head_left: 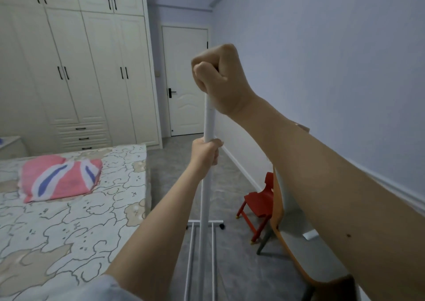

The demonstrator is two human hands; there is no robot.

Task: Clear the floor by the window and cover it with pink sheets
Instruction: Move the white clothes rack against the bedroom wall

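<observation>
My left hand [205,154] grips the white pole [208,162] of a clothes rack, fingers curled round it at the middle of the view. My right hand [218,79] makes a fist round the same pole higher, toward 12 o'clock. The rack base [204,223] with its small black wheel stands on the grey floor [232,195] below my hands. At 4 o'clock a wooden chair [289,250] stands near the wall, and just beyond it a small red chair [258,203]. At 9 o'clock a folded pink sheet [61,178] lies on the bed [92,220]. Farther, the wardrobe [92,70] and a closed door [185,79].
</observation>
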